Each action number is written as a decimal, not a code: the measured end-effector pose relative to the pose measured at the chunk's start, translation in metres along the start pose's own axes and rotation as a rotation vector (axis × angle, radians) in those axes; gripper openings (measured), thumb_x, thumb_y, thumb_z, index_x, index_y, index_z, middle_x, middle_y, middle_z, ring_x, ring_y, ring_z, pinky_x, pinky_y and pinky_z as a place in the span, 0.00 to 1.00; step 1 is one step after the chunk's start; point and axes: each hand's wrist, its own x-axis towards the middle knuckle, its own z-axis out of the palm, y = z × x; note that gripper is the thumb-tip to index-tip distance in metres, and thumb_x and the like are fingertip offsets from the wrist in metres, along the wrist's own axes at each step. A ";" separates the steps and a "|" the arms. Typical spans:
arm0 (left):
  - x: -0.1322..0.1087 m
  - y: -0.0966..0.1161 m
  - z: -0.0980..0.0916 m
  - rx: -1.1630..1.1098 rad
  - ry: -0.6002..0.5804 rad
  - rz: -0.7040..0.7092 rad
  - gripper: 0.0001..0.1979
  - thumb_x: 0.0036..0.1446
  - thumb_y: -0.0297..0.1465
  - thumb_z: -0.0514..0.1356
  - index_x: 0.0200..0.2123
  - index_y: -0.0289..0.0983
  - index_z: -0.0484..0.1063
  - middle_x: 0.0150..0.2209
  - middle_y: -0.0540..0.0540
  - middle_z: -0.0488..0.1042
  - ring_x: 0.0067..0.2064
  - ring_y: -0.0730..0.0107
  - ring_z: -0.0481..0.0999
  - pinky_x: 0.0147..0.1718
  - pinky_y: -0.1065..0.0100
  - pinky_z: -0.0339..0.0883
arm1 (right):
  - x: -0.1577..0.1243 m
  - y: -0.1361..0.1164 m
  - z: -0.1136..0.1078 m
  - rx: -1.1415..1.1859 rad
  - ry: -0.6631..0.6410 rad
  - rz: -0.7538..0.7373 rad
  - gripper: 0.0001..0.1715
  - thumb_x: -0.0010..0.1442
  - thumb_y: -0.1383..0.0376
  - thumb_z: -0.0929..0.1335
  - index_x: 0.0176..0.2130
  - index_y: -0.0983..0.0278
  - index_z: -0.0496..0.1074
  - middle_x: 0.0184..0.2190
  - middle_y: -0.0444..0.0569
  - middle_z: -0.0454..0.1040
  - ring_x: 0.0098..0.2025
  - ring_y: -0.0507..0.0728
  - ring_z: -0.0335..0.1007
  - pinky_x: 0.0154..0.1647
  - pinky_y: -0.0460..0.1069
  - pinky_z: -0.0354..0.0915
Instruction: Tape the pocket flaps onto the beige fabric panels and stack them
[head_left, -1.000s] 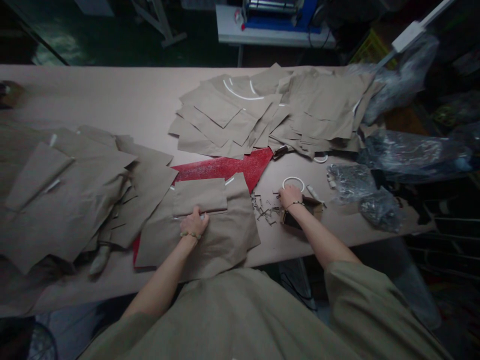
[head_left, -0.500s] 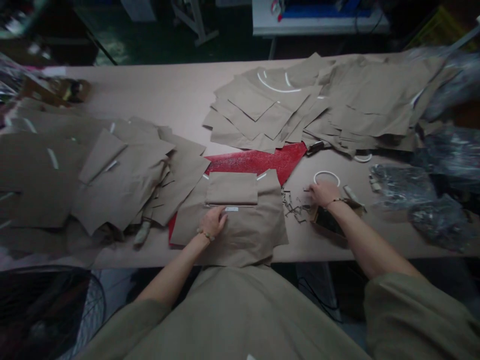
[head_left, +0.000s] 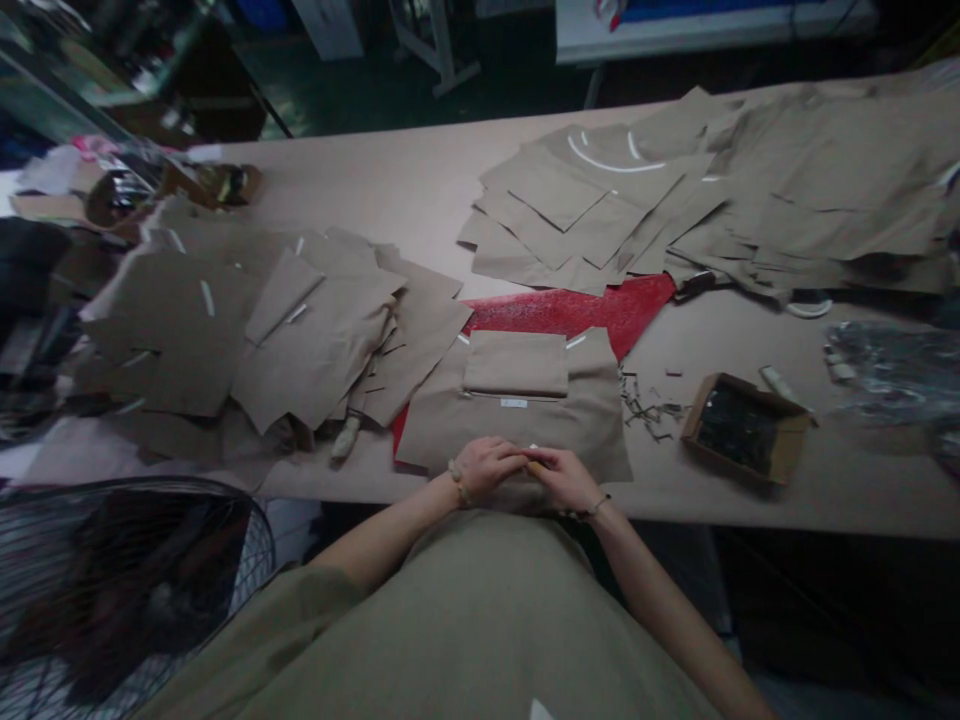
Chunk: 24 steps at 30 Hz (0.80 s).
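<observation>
A khaki fabric panel (head_left: 585,430) lies before me at the table's front edge, with a folded flap or pocket piece (head_left: 516,363) on it and a small white label (head_left: 514,403) just below. Over the panel's lower part, my left hand (head_left: 489,467) and my right hand (head_left: 566,480) meet at the fingertips, both with fingers closed. Something small, yellowish and white, shows between them; the fingers hide most of it. Short white strips sit at the panel's upper corners.
Loose small metal pieces (head_left: 645,408) lie beside a cardboard box (head_left: 787,440) of dark items. A red sheet (head_left: 559,312) shows behind the panel. Khaki stacks lie left (head_left: 330,330) and far right (head_left: 817,190). Plastic bags (head_left: 885,375) and a white ring (head_left: 810,306) are at right.
My right hand has come left from beside the box to meet my left hand, which moved down the panel. The white ring by my right hand has left that spot. The view has shifted.
</observation>
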 end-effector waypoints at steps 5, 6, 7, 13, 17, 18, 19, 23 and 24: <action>0.010 -0.015 -0.006 -0.098 0.059 -0.044 0.14 0.70 0.37 0.57 0.49 0.41 0.80 0.46 0.42 0.81 0.48 0.65 0.77 0.50 0.65 0.71 | 0.013 -0.004 -0.006 -0.024 -0.088 -0.067 0.25 0.65 0.54 0.67 0.58 0.58 0.77 0.41 0.50 0.81 0.49 0.63 0.76 0.57 0.60 0.71; 0.014 -0.019 -0.008 -0.112 0.054 -0.059 0.13 0.69 0.37 0.58 0.49 0.41 0.80 0.47 0.42 0.80 0.49 0.65 0.77 0.50 0.65 0.71 | 0.017 -0.004 -0.009 -0.069 -0.092 -0.085 0.26 0.65 0.55 0.67 0.58 0.59 0.77 0.43 0.51 0.81 0.50 0.63 0.76 0.57 0.59 0.70; 0.018 -0.023 -0.010 -0.123 0.052 -0.081 0.12 0.68 0.37 0.59 0.49 0.41 0.80 0.47 0.43 0.80 0.50 0.65 0.77 0.51 0.65 0.71 | 0.022 -0.005 -0.012 -0.133 -0.084 -0.098 0.26 0.64 0.56 0.67 0.59 0.59 0.76 0.44 0.52 0.81 0.50 0.63 0.75 0.56 0.58 0.70; 0.040 -0.051 -0.006 -0.128 0.215 -0.473 0.10 0.65 0.33 0.63 0.46 0.38 0.81 0.45 0.42 0.82 0.48 0.63 0.77 0.51 0.62 0.69 | 0.068 -0.002 -0.030 -0.613 0.099 -0.009 0.22 0.69 0.61 0.63 0.59 0.60 0.75 0.48 0.55 0.77 0.46 0.59 0.73 0.46 0.50 0.67; 0.053 -0.059 0.009 -0.163 0.248 -0.621 0.10 0.63 0.31 0.64 0.46 0.37 0.81 0.45 0.42 0.82 0.47 0.63 0.77 0.51 0.63 0.67 | 0.104 0.010 -0.032 -0.784 -0.034 0.046 0.19 0.71 0.58 0.63 0.52 0.58 0.79 0.49 0.54 0.75 0.47 0.59 0.71 0.43 0.49 0.64; 0.056 -0.059 0.011 -0.171 0.249 -0.643 0.10 0.63 0.31 0.64 0.46 0.37 0.82 0.45 0.43 0.82 0.47 0.64 0.77 0.51 0.63 0.67 | 0.111 0.013 -0.032 -0.793 -0.059 0.051 0.19 0.71 0.57 0.63 0.51 0.57 0.80 0.49 0.53 0.74 0.47 0.59 0.70 0.43 0.48 0.63; 0.057 -0.060 0.014 -0.177 0.249 -0.660 0.10 0.63 0.31 0.64 0.46 0.37 0.82 0.46 0.43 0.82 0.46 0.64 0.77 0.50 0.63 0.67 | 0.115 0.016 -0.032 -0.794 -0.070 0.057 0.19 0.71 0.56 0.63 0.51 0.56 0.80 0.49 0.52 0.74 0.47 0.59 0.70 0.42 0.48 0.63; 0.059 -0.061 0.016 -0.174 0.237 -0.673 0.10 0.63 0.32 0.64 0.46 0.38 0.82 0.45 0.43 0.83 0.46 0.64 0.76 0.50 0.64 0.66 | 0.125 0.025 -0.035 -0.767 -0.092 0.068 0.18 0.69 0.55 0.65 0.51 0.55 0.80 0.50 0.50 0.74 0.48 0.57 0.70 0.42 0.47 0.62; 0.059 -0.061 0.016 -0.169 0.231 -0.672 0.10 0.63 0.33 0.65 0.46 0.38 0.83 0.45 0.44 0.83 0.46 0.64 0.76 0.50 0.64 0.65 | 0.126 0.026 -0.036 -0.760 -0.099 0.067 0.17 0.69 0.54 0.66 0.50 0.54 0.81 0.49 0.49 0.74 0.48 0.57 0.70 0.42 0.47 0.62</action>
